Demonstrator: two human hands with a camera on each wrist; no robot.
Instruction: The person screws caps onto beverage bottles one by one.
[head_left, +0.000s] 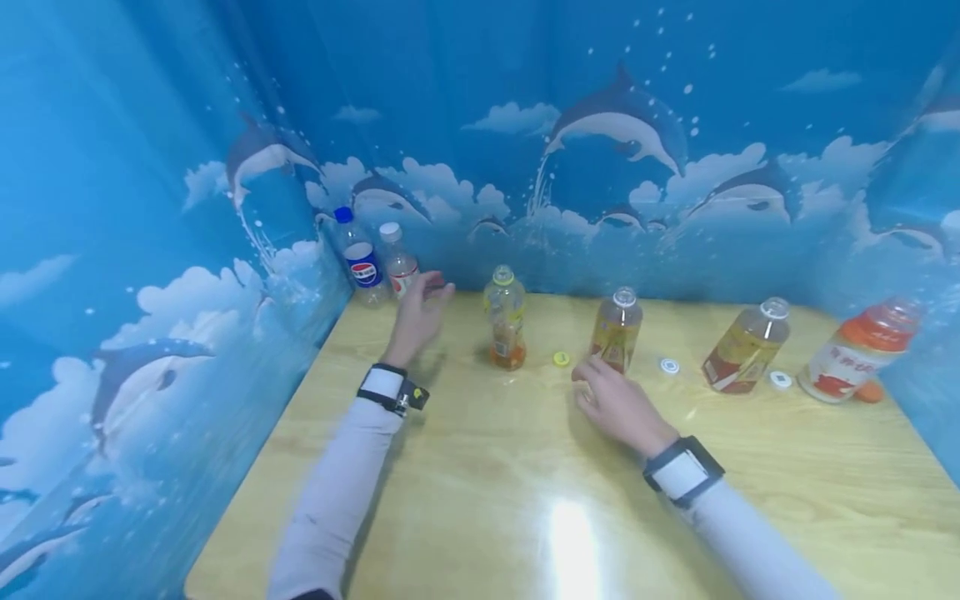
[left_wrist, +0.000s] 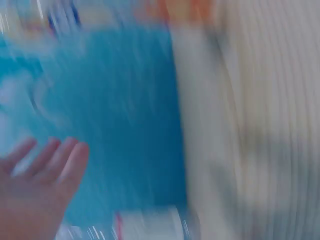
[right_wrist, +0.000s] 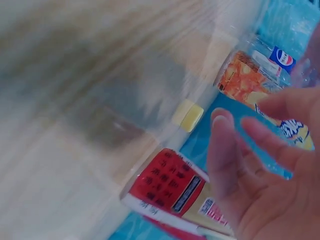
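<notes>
My left hand (head_left: 420, 317) reaches toward the back left with fingers extended and holds nothing. Its fingertips overlap the label of a clear bottle with a white cap (head_left: 390, 233); a blue-capped Pepsi bottle (head_left: 363, 267) stands beside that one. In the blurred left wrist view the fingers (left_wrist: 75, 162) are straight. Palm down, my right hand (head_left: 622, 408) is in front of an uncapped bottle with a yellow and red label (head_left: 618, 321). Its fingers are loosely bent with nothing between them in the right wrist view. A yellow cap (right_wrist: 190, 117) lies near them.
An uncapped bottle with a yellow neck ring (head_left: 507, 321) stands between the hands. Farther right are another uncapped bottle (head_left: 746, 346), a bottle with an orange top (head_left: 858, 350), two white caps (head_left: 669, 366) and an orange cap (head_left: 870, 392). A dolphin-print curtain (head_left: 480, 125) surrounds the table (head_left: 465, 500).
</notes>
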